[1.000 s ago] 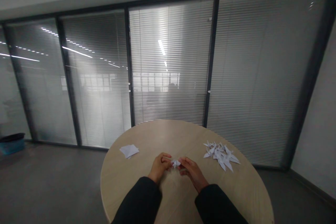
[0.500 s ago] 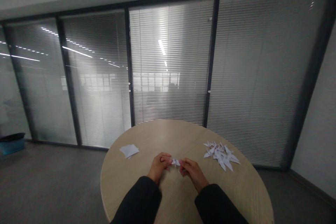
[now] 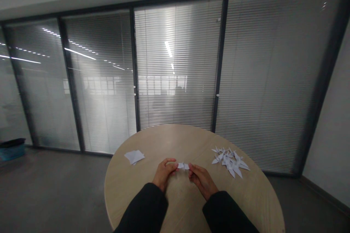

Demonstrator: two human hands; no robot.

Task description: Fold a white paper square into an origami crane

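Note:
A small piece of folded white paper (image 3: 183, 166) is stretched between my hands over the middle of the round wooden table (image 3: 175, 138). Its left end is pinched by my left hand (image 3: 165, 172), thumb against fingers. On the other side, my right hand (image 3: 201, 177) grips the right end between thumb and fingertips. The fold's fine details are too small to make out. To the right lies a pile of folded white paper cranes (image 3: 231, 161). Flat sheets of white paper (image 3: 135, 157) lie in a loose stack to the left.
Behind the table stands a glass partition (image 3: 177, 62) with blinds and dark frames. A blue bin (image 3: 12, 150) with a dark lining sits on the floor at the far left. A pale wall (image 3: 330, 145) rises at the right.
My hands have drawn slightly apart, and the folded paper between them now looks flatter and wider. The paper stack and the crane pile lie as before.

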